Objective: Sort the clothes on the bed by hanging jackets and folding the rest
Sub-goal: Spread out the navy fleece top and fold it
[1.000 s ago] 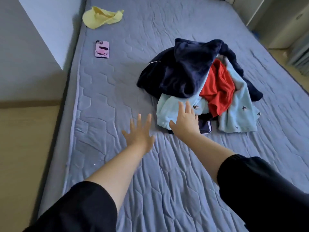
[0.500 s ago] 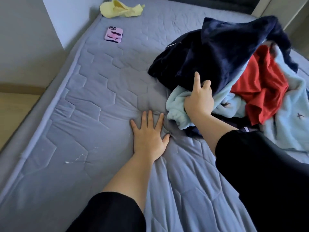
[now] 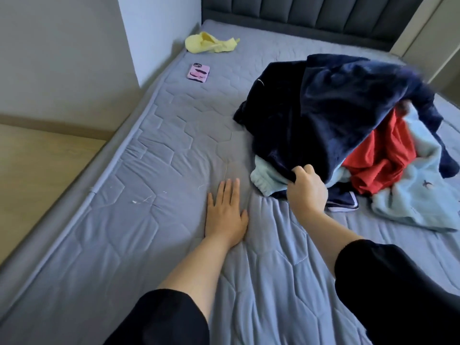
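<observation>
Head view: navy garment [image 3: 336, 108] in right hand [image 3: 307, 192] grip, lengthwise toward headboard [image 3: 311, 16].

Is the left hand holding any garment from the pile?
No, the left hand lies flat on the grey quilted mattress; only the right hand grips the dark navy fleece garment.

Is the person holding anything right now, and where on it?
The right hand grips the dark navy garment by its near edge. The left hand rests flat on the mattress, holding nothing.
</observation>
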Motion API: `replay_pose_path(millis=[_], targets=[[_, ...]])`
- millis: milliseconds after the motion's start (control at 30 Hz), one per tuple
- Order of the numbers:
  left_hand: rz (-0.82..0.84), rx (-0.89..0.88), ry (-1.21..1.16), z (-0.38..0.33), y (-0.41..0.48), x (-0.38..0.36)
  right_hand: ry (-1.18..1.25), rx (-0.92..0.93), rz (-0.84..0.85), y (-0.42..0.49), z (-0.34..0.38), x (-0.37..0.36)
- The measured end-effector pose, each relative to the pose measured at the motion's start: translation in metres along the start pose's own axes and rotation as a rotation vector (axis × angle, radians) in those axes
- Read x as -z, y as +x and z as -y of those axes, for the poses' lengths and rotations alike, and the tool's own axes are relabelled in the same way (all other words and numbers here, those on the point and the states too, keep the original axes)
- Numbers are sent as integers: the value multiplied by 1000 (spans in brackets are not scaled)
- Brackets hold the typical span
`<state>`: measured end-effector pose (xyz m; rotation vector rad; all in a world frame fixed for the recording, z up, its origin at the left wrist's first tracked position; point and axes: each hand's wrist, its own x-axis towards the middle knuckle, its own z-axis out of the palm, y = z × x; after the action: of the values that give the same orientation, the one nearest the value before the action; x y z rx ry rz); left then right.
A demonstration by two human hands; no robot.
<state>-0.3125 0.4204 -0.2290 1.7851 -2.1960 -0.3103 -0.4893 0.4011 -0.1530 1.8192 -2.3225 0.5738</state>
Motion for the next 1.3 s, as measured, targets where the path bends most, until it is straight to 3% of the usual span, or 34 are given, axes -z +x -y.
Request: replay_pose_path(millis=[67, 200, 267, 433, 600, 667, 767, 900, 967, 1000, 1033, 1067, 1100, 1133, 1167, 1233, 1300], targets=[[52, 43, -205, -3, -12, 1, 17, 41, 17, -15, 3, 4], [223, 386, -1043, -1, -20, 30, 251, 101, -38, -33, 23, 25], [329, 497, -1308, -5, -29, 45, 353, 132, -108, -42, 21, 49], [352, 498, -1391, -31, -43, 70, 354, 170, -164, -69, 1, 101], [387, 391, -1632, -54, -42, 104, 573, 148, -157, -128, 15, 120], [369, 326, -1688, -63, -50, 119, 679, 153, -115, -153, 29, 126], [152, 337, -1614, -66, -62, 142, 760, 168, -2, -180, 54, 139], [-84, 323, -1350, -42, -81, 182, 541, 174, 340, -194, 76, 176], [-44, 256, -1382, -32, -102, 204, 558, 186, 593, -197, 79, 194], [48, 192, -1446, -27, -113, 214, 633, 193, 606, -200, 81, 201], [170, 128, -1524, -21, -124, 220, 700, 184, 461, -203, 83, 206], [287, 79, -1582, -13, -135, 223, 703, 154, 171, -204, 84, 207], [374, 54, -1592, -6, -144, 226, 625, 121, -151, -204, 84, 205], [427, 50, -1556, 3, -153, 224, 465, 82, -348, -204, 82, 201], [451, 70, -1482, 13, -161, 218, 300, 29, -383, -205, 78, 194], [418, 189, -1289, 29, -177, 198, 75, -105, -118, -212, 66, 169], [375, 307, -1132, 44, -191, 171, 113, -183, 58, -222, 52, 142]])
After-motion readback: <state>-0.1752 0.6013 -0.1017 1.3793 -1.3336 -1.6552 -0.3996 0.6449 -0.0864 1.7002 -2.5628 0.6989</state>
